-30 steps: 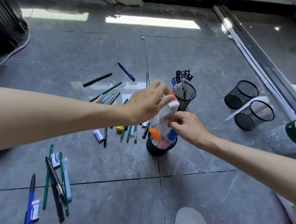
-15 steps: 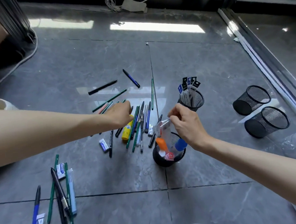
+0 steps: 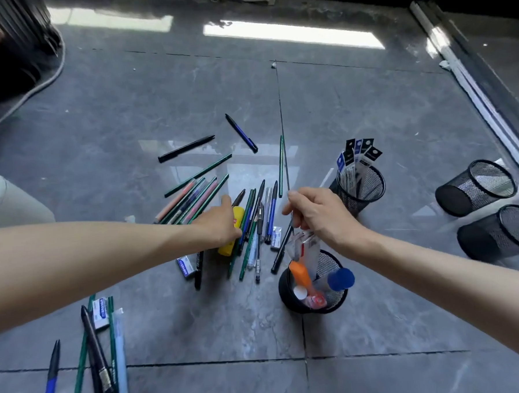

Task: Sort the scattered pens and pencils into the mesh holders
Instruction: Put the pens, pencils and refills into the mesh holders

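**Floor lot: pens, pencils, four mesh holders**

- Left hand (image 3: 220, 224): laid over a yellow marker (image 3: 226, 248) in the central pile of pens and pencils (image 3: 258, 223). The index finger is stretched forward. The other fingers are hidden underneath, so whether it grips cannot be told.
- Right hand (image 3: 319, 214): fingers curled, pinching the top of a white packet (image 3: 307, 249).
- Near mesh holder (image 3: 287, 294): upright. It holds the white packet, an orange marker (image 3: 300, 274) and a blue-capped marker (image 3: 340, 279).
- Second holder (image 3: 370, 190): upright, just behind the near one, holding refill packets (image 3: 358, 153).
- Two spare holders (image 3: 474, 188): on their sides, well apart to the right.
- Second cluster (image 3: 101, 355): pens and pencils on the floor, lower left.
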Available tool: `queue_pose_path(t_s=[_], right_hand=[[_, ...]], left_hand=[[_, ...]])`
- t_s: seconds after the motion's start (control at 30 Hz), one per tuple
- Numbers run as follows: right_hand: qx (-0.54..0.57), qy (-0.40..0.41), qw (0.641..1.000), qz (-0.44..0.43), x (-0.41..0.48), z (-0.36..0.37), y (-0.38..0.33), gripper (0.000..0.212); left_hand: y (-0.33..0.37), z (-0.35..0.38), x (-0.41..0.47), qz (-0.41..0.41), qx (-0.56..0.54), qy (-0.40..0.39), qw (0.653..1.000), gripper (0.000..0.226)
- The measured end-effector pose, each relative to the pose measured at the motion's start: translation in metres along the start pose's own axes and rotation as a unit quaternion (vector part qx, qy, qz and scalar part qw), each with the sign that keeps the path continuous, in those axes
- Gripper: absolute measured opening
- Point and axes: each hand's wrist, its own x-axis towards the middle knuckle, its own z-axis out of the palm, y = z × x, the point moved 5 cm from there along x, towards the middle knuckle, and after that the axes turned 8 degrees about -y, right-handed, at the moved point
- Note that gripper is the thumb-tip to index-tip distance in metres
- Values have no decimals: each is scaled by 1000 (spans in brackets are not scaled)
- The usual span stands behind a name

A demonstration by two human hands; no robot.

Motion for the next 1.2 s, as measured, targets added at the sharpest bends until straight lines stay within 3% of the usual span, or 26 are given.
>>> queue_pose_path(t_s=[0.1, 0.17, 0.23, 0.33, 0.43, 0.6, 0.73, 0.83, 0.9, 1.03, 1.2], right_hand=[[54, -29, 994, 86, 16, 3, 6, 33], [75, -22, 991, 107, 25, 0, 6, 22], [112, -42, 985, 123, 33, 2, 5, 26], [181, -152, 962, 138, 41, 12, -5, 31], [212, -221, 941, 144, 46, 19, -10, 23], [45, -132, 974, 178, 60, 8, 14, 9], [-166, -163, 960, 153, 65, 3, 31, 16], [-334, -179, 919, 107, 72, 10, 37, 35], [-385, -194, 898, 86, 77, 19, 44, 43], [-428, -208, 877, 70, 82, 32, 56, 47], [-403, -228, 882, 82, 85, 37, 65, 44]], left_hand=[[6, 0, -2, 13, -47, -8, 999, 69], [16, -10, -8, 22, -134, 34, 990, 61], [35, -22, -17, 95, -243, 63, 963, 58], [64, -34, -37, 223, -336, 36, 914, 61], [69, -41, -47, 253, -372, 31, 893, 58], [9, -40, -41, 143, -164, 79, 973, 21], [-49, -30, -39, 43, 0, 72, 996, 26], [-79, -21, -43, -33, -6, 57, 998, 44], [-89, -13, -45, -63, 0, 40, 997, 52], [-93, 4, -44, -57, 34, 2, 998, 57], [-94, 13, -43, -25, -14, -24, 999, 43]])
